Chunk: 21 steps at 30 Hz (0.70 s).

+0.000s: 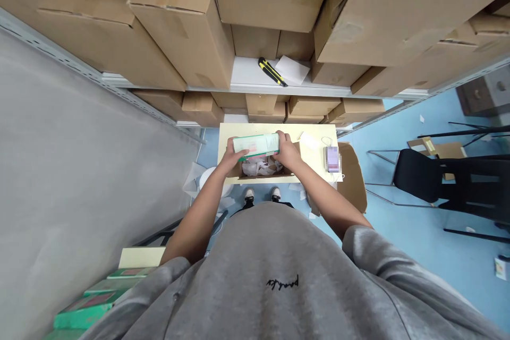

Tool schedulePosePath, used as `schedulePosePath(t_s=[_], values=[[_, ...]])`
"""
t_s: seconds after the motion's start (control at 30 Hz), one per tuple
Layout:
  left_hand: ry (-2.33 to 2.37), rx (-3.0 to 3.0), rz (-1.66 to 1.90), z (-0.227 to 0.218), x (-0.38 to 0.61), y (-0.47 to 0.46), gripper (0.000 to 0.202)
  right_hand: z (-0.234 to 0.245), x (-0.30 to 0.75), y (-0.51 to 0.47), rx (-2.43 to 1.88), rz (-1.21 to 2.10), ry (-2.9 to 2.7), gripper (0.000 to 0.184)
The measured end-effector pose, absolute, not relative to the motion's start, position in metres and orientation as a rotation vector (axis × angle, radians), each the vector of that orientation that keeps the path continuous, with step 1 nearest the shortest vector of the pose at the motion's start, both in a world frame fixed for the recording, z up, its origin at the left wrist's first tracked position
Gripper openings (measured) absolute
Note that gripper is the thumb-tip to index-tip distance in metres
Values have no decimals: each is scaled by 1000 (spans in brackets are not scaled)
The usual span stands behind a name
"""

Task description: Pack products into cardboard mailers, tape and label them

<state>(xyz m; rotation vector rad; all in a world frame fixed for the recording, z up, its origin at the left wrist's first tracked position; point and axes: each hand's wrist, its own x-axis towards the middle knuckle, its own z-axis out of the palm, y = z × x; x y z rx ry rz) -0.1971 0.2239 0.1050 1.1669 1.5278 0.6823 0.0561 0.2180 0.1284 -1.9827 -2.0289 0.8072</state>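
Observation:
Both my hands grip a pale green carton (256, 144) from its two ends, holding it just above an open cardboard box (268, 173). My left hand (231, 155) wraps the carton's left end, and my right hand (287, 151) holds its right end. Crumpled white packing material (257, 168) lies inside the box, partly hidden beneath the carton. The box stands on a pale yellow table (314, 162). To its right lies a small flat object (332, 158), blurred out, with a thin white cord (326, 141) above it.
Stacked cardboard cartons (179, 32) fill metal shelves ahead, where a yellow-and-black utility knife (271, 71) lies beside white paper (292, 70). A grey wall (87, 143) runs along the left. Green boxes (83, 313) stack at lower left. A black chair (422, 175) stands on the blue floor (398, 255).

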Motion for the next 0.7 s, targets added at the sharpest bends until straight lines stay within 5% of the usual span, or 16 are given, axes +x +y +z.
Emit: schedulePosePath(t_s=[0.13,0.33,0.5,0.7], values=[[1544,1117,632,94,-184,198,52,123,65,191,-2123,788,-2062,85],[1663,1137,417,76,-178,183,67,109,67,175,-2311,847,-2065,85],[1682,1382,146,77,-172,190,47,102,57,182,-2400,886,-2140,79],[1889,1352,16,90,-166,187,63,104,50,179,-2395,875,-2205,78]])
